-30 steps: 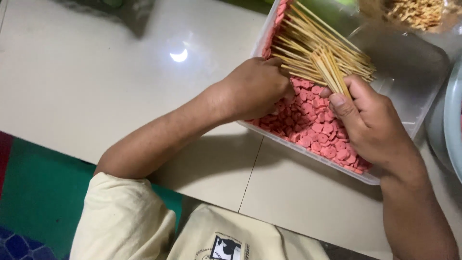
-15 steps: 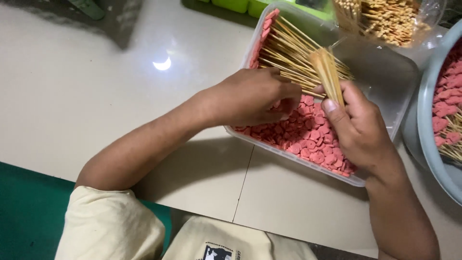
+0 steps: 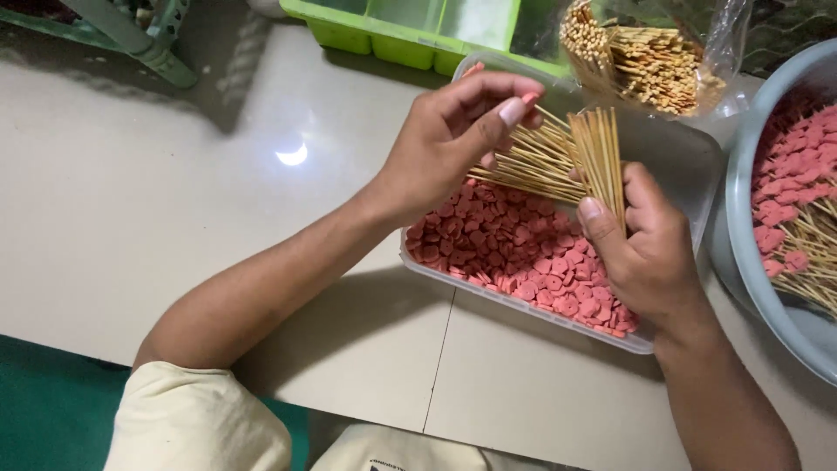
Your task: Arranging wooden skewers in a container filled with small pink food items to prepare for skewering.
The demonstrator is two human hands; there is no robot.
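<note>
My right hand (image 3: 649, 249) grips a bundle of bamboo skewers (image 3: 602, 157); my left hand (image 3: 449, 139) pinches one pink slice (image 3: 529, 98) above the clear tub (image 3: 680, 157).

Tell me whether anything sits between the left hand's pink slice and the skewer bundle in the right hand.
Nothing visible does. The left hand pinches a pink slice just beside the skewer bundle held upright by the right hand.

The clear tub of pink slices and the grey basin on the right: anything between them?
In the head view, nothing lies between the clear tub and the grey basin; only a shadowed sliver of floor shows.
</note>
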